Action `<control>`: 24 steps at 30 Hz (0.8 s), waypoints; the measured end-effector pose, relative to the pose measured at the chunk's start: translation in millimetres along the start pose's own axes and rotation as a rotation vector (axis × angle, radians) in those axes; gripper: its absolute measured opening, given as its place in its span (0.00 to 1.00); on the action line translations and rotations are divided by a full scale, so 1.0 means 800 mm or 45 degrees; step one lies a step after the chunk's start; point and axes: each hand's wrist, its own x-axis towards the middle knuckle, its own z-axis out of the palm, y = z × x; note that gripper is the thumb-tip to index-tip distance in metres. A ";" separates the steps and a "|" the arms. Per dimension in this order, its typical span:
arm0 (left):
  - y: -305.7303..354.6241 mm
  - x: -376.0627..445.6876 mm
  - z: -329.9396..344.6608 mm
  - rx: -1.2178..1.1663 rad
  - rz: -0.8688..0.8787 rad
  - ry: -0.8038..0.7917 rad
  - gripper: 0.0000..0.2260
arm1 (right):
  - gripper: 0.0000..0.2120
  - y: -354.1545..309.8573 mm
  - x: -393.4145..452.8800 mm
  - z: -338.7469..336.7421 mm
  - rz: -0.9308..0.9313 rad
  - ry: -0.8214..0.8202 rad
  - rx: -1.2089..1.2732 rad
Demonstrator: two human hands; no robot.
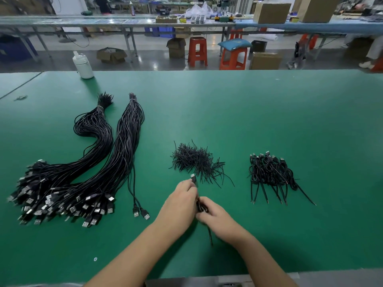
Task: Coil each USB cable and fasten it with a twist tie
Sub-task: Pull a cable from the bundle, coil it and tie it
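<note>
Holding the coiled cable (200, 206) between us, our left hand (179, 201) gripped the plug end while our right hand (215, 216) pinched the loops, its tail hanging toward us. If either grip slackened, we judged the coil could spring open before a tie from the ties (196, 160) beyond went on.

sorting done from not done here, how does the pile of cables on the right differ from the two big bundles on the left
The right pile is small, each cable wound into a short coil; the left bundles are far larger, with cables lying long and uncoiled. The bundles are banded together at their far ends; the pile's coils lie separate. Both are black USB cables on the green mat.
</note>
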 end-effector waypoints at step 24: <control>0.002 -0.012 -0.031 -0.100 0.164 0.192 0.03 | 0.16 -0.029 -0.007 -0.024 0.239 -0.023 1.213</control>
